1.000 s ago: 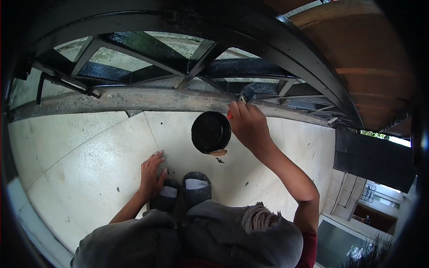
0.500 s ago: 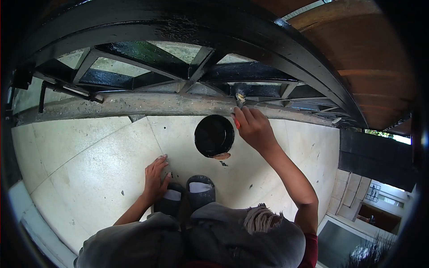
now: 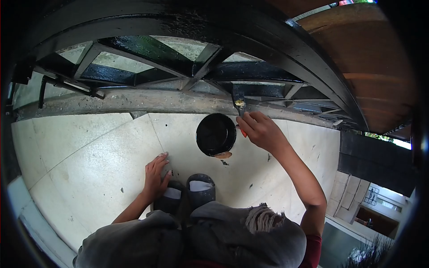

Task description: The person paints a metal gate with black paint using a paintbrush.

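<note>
My right hand (image 3: 263, 131) is closed round the red handle of a paintbrush (image 3: 240, 103), whose dark bristles are up at the lower bars of a black metal gate (image 3: 250, 70). Whether the bristles touch the metal is hard to tell. Just left of that hand, a round black container (image 3: 216, 135) with dark contents stands on the pale floor (image 3: 107, 165), a brown piece (image 3: 223, 155) at its lower rim. My left hand (image 3: 156, 174) rests with spread fingers on the floor near my feet and holds nothing.
A rough concrete ledge (image 3: 147, 103) runs beneath the gate. Brown panels (image 3: 375, 85) rise at the upper right. My sandalled feet (image 3: 200, 186) are below the container. A black pipe-like bolt (image 3: 67, 85) sits on the gate's left part.
My right hand has moved slightly right and down with the brush, and its wrist has turned a little. My left hand stays in place. The view has shifted slightly.
</note>
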